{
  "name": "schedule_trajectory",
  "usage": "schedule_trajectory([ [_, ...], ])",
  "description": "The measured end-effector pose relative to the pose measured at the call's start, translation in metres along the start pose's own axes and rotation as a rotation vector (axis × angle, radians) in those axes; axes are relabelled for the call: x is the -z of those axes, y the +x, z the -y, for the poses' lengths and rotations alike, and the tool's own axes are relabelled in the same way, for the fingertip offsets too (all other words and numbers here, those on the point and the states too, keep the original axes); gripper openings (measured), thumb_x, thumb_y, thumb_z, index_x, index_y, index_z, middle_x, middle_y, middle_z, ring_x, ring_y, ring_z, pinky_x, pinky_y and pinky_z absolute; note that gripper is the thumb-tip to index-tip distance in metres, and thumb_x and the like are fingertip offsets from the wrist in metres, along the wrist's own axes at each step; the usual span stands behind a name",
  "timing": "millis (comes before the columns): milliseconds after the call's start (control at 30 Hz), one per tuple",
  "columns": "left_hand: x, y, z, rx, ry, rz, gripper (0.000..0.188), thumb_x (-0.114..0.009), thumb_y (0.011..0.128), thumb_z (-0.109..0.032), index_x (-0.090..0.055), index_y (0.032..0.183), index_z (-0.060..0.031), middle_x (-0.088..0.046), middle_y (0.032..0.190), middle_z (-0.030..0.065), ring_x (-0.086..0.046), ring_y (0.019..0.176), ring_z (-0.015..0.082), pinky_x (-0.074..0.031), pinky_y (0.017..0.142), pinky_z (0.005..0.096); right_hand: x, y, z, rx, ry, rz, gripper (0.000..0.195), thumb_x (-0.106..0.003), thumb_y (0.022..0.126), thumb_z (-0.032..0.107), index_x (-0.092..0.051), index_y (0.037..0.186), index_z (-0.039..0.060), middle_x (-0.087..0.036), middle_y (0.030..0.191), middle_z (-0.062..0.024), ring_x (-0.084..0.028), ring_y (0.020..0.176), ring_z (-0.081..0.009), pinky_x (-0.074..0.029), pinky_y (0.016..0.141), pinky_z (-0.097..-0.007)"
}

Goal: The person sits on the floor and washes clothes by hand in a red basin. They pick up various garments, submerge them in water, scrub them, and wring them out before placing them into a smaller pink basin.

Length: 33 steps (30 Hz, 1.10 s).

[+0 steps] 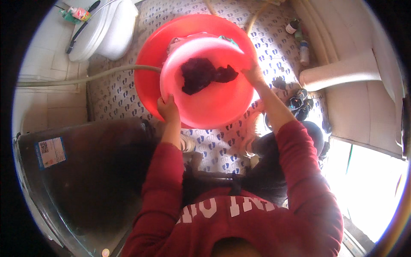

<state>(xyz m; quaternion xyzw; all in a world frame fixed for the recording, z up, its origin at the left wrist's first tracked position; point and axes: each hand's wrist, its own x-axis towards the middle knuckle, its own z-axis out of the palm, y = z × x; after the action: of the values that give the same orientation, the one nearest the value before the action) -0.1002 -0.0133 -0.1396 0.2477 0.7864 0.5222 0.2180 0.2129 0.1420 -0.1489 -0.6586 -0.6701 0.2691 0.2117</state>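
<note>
Both my hands grip the rim of a pink plastic basin. My left hand holds it at the lower left, thumb on the rim, and my right hand holds it at the right side. Inside lies a dark, crumpled piece of cloth. The basin is over a larger red tub and hides most of its inside. Past the basin's far rim, some light-coloured fabric shows in the tub, along with a bit of green.
A hose runs from the left wall to the tub. A white toilet stands at the back left, a dark appliance at the left. Shoes, bottles and a white pedestal are on the right. The floor bears a footprint pattern.
</note>
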Motion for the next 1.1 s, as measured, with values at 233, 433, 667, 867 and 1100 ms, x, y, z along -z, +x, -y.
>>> schedule_trajectory([
  [233,0.001,0.012,0.064,0.149,0.461,-0.048,0.04,-0.065,0.085,-0.019,-0.052,0.117,-0.0003,-0.062,0.107,0.0226,-0.058,0.101,0.0414,-0.045,0.088,0.0467,-0.048,-0.028,0.028,0.214,-0.572,0.176,0.05,-0.062,0.077,0.008,-0.048,0.124,0.0011,-0.018,0.15,-0.0297,-0.028,0.138,-0.0433,-0.031,0.111,-0.0507],
  [433,-0.021,-0.018,0.057,-0.412,0.616,-0.054,0.061,-0.065,0.081,-0.014,-0.042,0.137,-0.0036,-0.052,0.128,0.0229,-0.044,0.124,0.0407,-0.036,0.104,0.0472,-0.089,0.004,0.049,0.531,-0.088,0.206,0.049,-0.062,0.079,0.011,-0.051,0.126,0.0045,-0.049,0.127,-0.0226,-0.047,0.118,-0.0389,-0.039,0.099,-0.0487],
  [667,-0.06,-0.009,0.075,0.778,-0.442,0.236,0.055,-0.055,0.094,-0.043,-0.046,0.135,-0.0086,-0.057,0.122,0.0098,-0.053,0.111,0.0299,-0.044,0.094,0.0463,-0.182,0.017,0.044,0.078,-0.014,0.09,0.055,-0.067,0.078,0.016,-0.048,0.129,0.0097,-0.056,0.126,-0.0187,-0.054,0.114,-0.0392,-0.045,0.096,-0.0464],
  [867,-0.058,-0.02,0.076,1.07,-0.911,0.456,0.065,-0.052,0.089,-0.063,-0.052,0.131,-0.0134,-0.062,0.115,0.0084,-0.056,0.109,0.026,-0.045,0.094,0.0459,-0.183,-0.061,0.06,0.085,0.058,0.645,0.043,-0.069,0.075,0.017,-0.061,0.116,0.0093,-0.061,0.116,-0.0161,-0.06,0.107,-0.031,-0.047,0.09,-0.0395],
  [1100,-0.054,-0.029,0.096,0.984,-1.157,0.702,0.056,-0.048,0.093,-0.057,-0.057,0.124,-0.011,-0.063,0.112,0.0084,-0.058,0.106,0.0251,-0.046,0.092,0.0449,-0.123,-0.143,0.127,0.022,0.274,0.768,0.029,-0.062,0.076,0.019,-0.064,0.103,0.0098,-0.063,0.107,-0.0118,-0.062,0.102,-0.0266,-0.05,0.081,-0.0388],
])
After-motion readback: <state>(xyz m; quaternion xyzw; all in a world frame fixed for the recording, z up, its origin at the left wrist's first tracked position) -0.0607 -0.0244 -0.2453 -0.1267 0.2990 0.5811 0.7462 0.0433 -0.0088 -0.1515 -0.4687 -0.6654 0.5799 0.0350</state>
